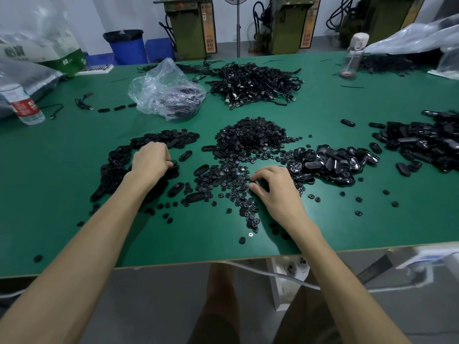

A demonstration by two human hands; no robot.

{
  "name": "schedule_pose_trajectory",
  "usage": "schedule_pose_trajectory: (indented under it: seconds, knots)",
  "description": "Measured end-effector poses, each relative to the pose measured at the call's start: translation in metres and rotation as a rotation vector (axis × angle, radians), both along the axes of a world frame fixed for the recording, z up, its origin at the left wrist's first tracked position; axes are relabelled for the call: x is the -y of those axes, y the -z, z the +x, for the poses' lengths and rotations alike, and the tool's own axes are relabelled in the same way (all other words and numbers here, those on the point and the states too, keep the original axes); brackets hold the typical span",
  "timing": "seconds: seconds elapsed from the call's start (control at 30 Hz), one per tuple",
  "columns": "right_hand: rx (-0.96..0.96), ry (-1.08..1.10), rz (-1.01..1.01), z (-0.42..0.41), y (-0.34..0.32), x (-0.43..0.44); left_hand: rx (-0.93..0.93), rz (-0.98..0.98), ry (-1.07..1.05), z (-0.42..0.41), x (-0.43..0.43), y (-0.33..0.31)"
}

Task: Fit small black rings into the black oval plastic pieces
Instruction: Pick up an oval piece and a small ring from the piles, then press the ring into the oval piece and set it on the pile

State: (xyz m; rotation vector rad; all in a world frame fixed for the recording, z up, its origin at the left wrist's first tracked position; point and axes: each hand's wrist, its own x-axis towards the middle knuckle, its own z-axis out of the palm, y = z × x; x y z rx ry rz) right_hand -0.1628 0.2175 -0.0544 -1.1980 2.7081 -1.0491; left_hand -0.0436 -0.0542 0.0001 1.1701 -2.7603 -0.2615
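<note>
While left hand (151, 160) grips a smooth oval piece (174, 166), right hand (275, 188) curls over round rings (223, 180), grasp unclear.

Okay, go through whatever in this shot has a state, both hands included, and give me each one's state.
left hand, fingers curled on an oval piece
right hand, fingertips down among the rings, hold unclear
plastic bag, crumpled, dark cables inside
clear bottle, upright, lid on

Dim overhead light, soft glare on the table (74, 194), edges bowed.
</note>
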Motion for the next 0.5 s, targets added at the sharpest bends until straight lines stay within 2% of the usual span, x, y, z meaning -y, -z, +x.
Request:
schedule_pose_trajectory:
  seconds: [0.2,0.37,0.5]
  knots:
    - [-0.056,-0.054,-0.030,0.004,0.001,0.001,0.002,-0.009,-0.041,-0.005,0.002,0.006]
    - [-0.169,-0.169,0.157,0.004,0.004,0.006,0.017,-0.061,-0.024,-0.008,0.004,0.010]
    - [-0.166,-0.122,0.023,0.005,0.005,0.005,-0.048,-0.135,-0.022,-0.005,0.000,0.015]
